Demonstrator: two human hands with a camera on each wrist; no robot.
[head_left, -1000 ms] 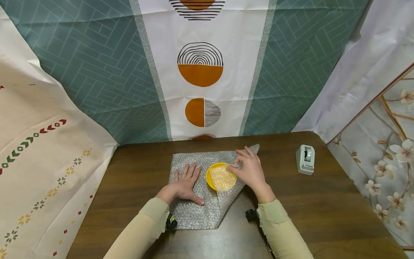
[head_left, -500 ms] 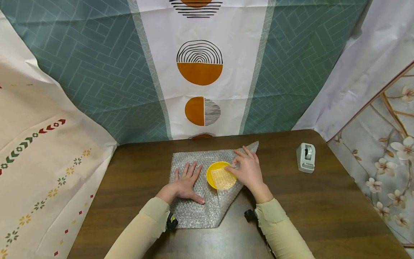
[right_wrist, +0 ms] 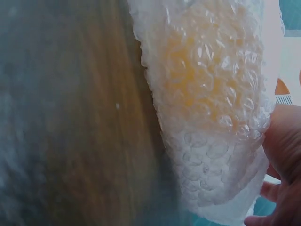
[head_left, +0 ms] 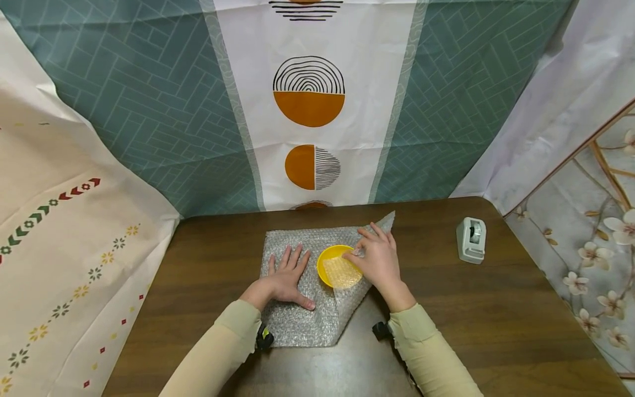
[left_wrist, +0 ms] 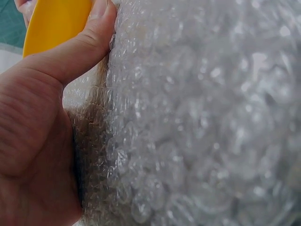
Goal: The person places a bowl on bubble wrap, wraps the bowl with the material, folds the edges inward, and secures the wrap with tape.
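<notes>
A sheet of bubble wrap (head_left: 302, 331) lies on the table under a yellow bowl (head_left: 325, 259). My left hand (head_left: 284, 282) presses flat on the sheet left of the bowl, fingers spread. In the left wrist view, the thumb of that left hand (left_wrist: 75, 59) lies along the wrap, with the yellow bowl (left_wrist: 54, 26) beyond it. Thumb and finger of my right hand (head_left: 381, 262) pinch the sheet's right edge, folded over part of the bowl. Yellow shows through the bubble wrap (right_wrist: 211, 84) in the right wrist view, where my right hand (right_wrist: 286, 146) is partly cut off.
A pale tape dispenser (head_left: 471, 240) stands at the back right of the brown wooden table (head_left: 496, 320). Behind the table hangs a patterned cloth (head_left: 213, 182). Other printed cloths flank both sides.
My right hand has shifted slightly left with the pinched flap. My left hand stays pressed on the sheet. The head view has tilted down a little.
</notes>
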